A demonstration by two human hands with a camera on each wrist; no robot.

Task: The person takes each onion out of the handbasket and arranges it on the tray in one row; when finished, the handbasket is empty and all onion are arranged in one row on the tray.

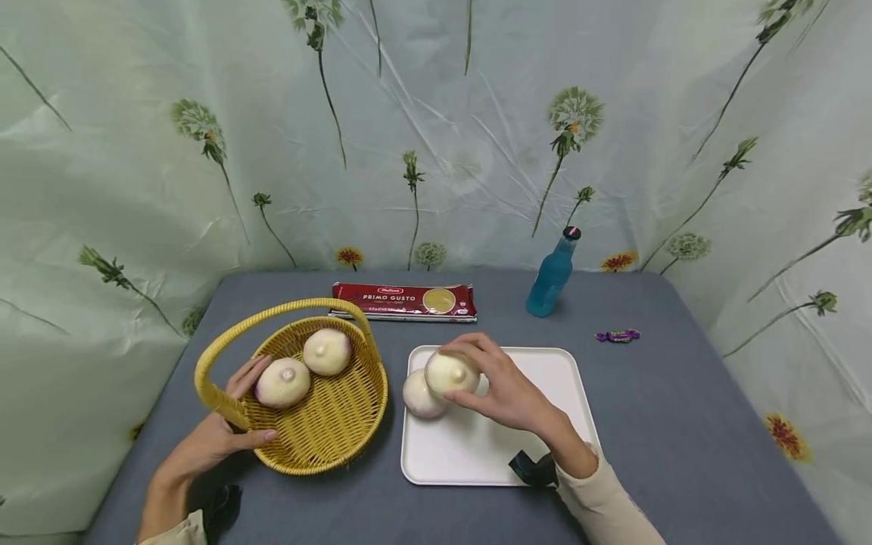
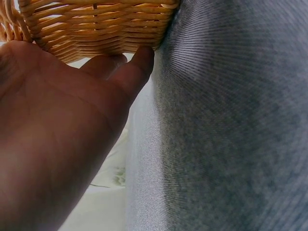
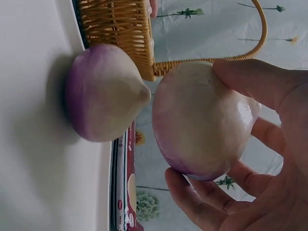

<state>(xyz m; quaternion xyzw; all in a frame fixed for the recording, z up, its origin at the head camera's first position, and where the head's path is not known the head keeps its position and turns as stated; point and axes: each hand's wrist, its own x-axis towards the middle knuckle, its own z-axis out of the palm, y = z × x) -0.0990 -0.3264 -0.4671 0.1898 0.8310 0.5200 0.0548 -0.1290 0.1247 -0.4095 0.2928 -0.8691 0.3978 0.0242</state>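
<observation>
In the head view my left hand [image 1: 216,431] holds the left side of a yellow wicker basket [image 1: 344,416], its thumb at the near rim and its fingers beside the handle. Two white turnips with purple undersides, one nearer my fingers [image 1: 282,383] and one farther back [image 1: 327,352], lie inside. My right hand [image 1: 507,386] grips another turnip [image 3: 204,120] between thumb and fingers, raised over a white tray [image 1: 504,454]. One more turnip [image 3: 103,94] rests on the tray, just left of the held one in the head view. The left wrist view shows the basket's woven wall [image 2: 101,29] against my hand.
Behind the basket lies a red spaghetti packet [image 1: 405,301]. A blue bottle [image 1: 553,274] stands at the back right, with a purple wrapped candy [image 1: 618,336] nearer. Grey cloth [image 1: 681,439] covers the table, and a floral curtain [image 1: 463,151] hangs behind it.
</observation>
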